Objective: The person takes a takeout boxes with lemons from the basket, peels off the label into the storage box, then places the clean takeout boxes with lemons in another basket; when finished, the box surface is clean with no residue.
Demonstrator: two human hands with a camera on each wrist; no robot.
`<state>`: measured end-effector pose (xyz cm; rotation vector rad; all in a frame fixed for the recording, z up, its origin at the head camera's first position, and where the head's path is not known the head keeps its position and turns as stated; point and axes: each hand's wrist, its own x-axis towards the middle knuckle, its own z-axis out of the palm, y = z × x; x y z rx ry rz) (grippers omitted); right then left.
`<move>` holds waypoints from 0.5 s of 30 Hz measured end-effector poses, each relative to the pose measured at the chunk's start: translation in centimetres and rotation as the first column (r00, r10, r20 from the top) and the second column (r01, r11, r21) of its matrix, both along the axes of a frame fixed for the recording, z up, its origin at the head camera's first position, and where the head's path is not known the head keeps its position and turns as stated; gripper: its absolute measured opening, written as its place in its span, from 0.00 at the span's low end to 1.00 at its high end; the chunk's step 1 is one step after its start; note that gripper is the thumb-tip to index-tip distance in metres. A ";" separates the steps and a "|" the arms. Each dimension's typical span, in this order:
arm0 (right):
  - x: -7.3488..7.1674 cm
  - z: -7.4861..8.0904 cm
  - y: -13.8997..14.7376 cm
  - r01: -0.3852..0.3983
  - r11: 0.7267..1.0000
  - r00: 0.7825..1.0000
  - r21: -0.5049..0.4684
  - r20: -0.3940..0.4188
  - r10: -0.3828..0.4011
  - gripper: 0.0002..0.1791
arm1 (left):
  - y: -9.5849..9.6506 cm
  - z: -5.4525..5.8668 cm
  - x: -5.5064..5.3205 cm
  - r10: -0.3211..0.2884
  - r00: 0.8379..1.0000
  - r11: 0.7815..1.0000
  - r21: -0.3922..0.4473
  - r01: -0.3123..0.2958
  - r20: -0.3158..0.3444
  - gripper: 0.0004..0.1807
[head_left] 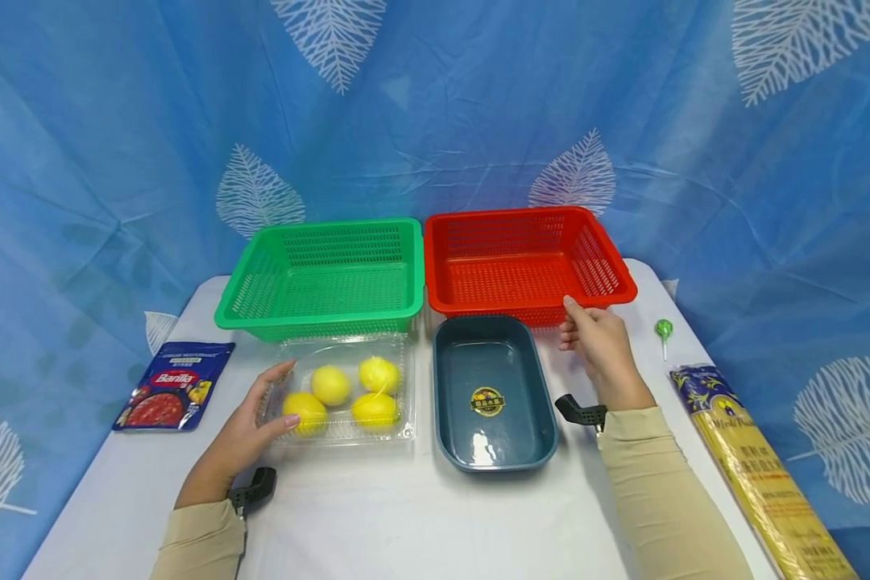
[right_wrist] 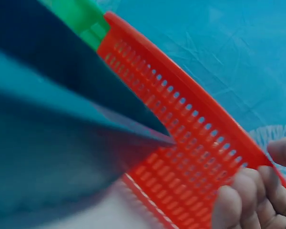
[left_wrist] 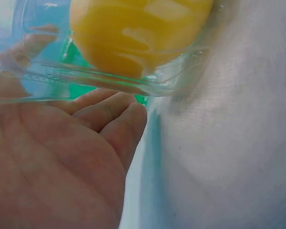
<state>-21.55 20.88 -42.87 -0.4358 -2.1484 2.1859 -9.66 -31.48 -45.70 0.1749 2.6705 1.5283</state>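
A clear plastic box point(head_left: 337, 334) with several yellow lemons point(head_left: 331, 385) inside lies on the white table. At its left end is my left hand point(head_left: 242, 427), thumb and index finger spread over the edge. The left wrist view shows other fingers point(left_wrist: 121, 121) extended straight along the box; one lemon point(left_wrist: 138, 38) looms above. My right hand point(head_left: 605, 350) is at the near right part of the red basket point(head_left: 511, 306), its fingers point(right_wrist: 229, 207) loosely bent and the thumb apart. Nothing shows between them; whether they touch the basket I cannot tell.
A dark blue tray point(head_left: 471, 435) stands between the hands. Behind the box is a green basket point(head_left: 319, 326). A blue Barilla pouch point(head_left: 174, 387) lies at left. A green lollipop point(head_left: 664, 329) and a long yellow noodle packet point(head_left: 761, 475) lie at right.
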 end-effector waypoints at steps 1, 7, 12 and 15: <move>-0.1 -0.2 -0.1 0.013 0.998 1.000 -0.057 0.010 -0.012 0.28 | 0.0 0.0 0.0 -0.001 1.000 1.000 0.002 0.001 0.001 0.48; -0.5 -0.8 -0.3 0.041 0.925 0.999 -0.379 0.034 -0.031 0.19 | 0.0 -0.1 0.0 -0.015 1.000 1.000 0.004 0.015 -0.010 0.48; -1.0 -0.9 -0.1 0.065 0.721 0.997 -0.690 0.079 -0.014 0.12 | -0.1 0.0 0.1 -0.022 1.000 1.000 0.005 0.022 -0.010 0.48; -1.3 -0.9 0.1 0.105 0.589 0.993 -0.801 0.118 -0.016 0.11 | -0.1 0.0 0.1 -0.023 1.000 1.000 0.007 0.023 -0.012 0.48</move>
